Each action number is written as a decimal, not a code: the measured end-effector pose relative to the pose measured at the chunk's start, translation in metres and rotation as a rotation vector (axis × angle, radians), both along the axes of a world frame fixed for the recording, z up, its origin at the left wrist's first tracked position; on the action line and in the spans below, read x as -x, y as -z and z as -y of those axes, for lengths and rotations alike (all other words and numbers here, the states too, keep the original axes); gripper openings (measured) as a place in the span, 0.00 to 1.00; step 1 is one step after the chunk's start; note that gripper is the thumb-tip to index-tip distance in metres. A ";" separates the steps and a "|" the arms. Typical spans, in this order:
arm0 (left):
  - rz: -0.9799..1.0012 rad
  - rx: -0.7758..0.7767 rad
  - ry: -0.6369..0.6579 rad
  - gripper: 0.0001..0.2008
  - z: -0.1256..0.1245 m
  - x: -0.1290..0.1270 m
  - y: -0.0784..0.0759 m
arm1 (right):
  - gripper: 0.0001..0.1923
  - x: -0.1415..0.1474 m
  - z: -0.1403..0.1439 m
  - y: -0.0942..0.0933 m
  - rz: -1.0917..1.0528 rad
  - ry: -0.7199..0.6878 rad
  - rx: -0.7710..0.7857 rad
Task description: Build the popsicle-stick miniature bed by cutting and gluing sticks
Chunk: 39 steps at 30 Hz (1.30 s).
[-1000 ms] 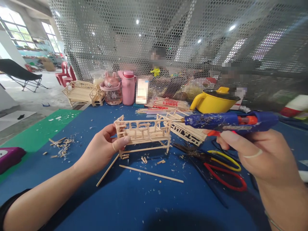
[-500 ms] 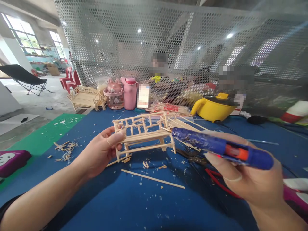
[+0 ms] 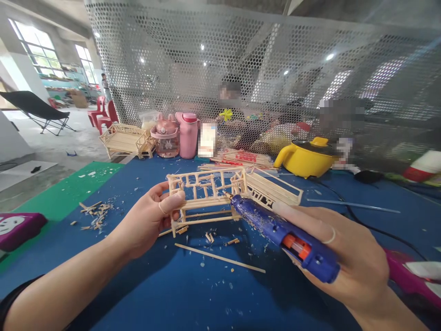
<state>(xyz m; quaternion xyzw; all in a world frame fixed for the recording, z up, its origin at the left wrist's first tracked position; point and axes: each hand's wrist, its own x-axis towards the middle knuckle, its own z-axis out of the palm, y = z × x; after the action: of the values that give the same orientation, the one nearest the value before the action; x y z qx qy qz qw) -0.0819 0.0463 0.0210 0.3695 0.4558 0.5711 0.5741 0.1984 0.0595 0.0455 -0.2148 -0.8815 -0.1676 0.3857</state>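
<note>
My left hand [image 3: 151, 216] is closed on the left end of a small bench-like frame [image 3: 206, 202] made of thin wooden sticks, holding it tilted above the table. Fine glue strings hang across its railing. In my right hand [image 3: 347, 248] is a blue hot glue gun [image 3: 275, 230], gripped with the fingers wrapped round it. Its metal tip points left at the front rail, near the right end of the frame; whether it touches I cannot tell. Below lie a loose wooden stick [image 3: 220, 258] and short stick offcuts [image 3: 209, 237].
Another stick piece [image 3: 275, 186] lies behind the glue gun. Along the back stand a finished-looking stick bench [image 3: 126, 140], a pink bottle [image 3: 188, 138], a clear pink jug [image 3: 165, 140] and a yellow pot [image 3: 306, 158], before a perforated screen [image 3: 172, 59]. A clear glue stick [image 3: 354, 205] lies right.
The glue gun has swung, its tip moving left and down along the frame and its rear end dropping toward me. The frame has shifted slightly right and down in view.
</note>
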 end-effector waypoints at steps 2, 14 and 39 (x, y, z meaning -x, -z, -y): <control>-0.004 -0.005 0.005 0.22 -0.001 0.000 0.001 | 0.23 0.000 -0.001 0.001 0.009 0.005 -0.027; -0.038 -0.009 0.001 0.22 -0.001 0.000 0.002 | 0.25 0.000 -0.003 0.006 -0.004 0.056 -0.033; -0.033 0.002 -0.015 0.25 -0.001 0.000 0.002 | 0.21 -0.008 -0.008 0.008 -0.130 0.133 0.033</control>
<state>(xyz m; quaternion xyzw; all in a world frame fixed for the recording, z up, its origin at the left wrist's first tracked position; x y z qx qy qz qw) -0.0820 0.0472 0.0193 0.3748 0.4685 0.5686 0.5628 0.2067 0.0671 0.0376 -0.2897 -0.8411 -0.1639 0.4263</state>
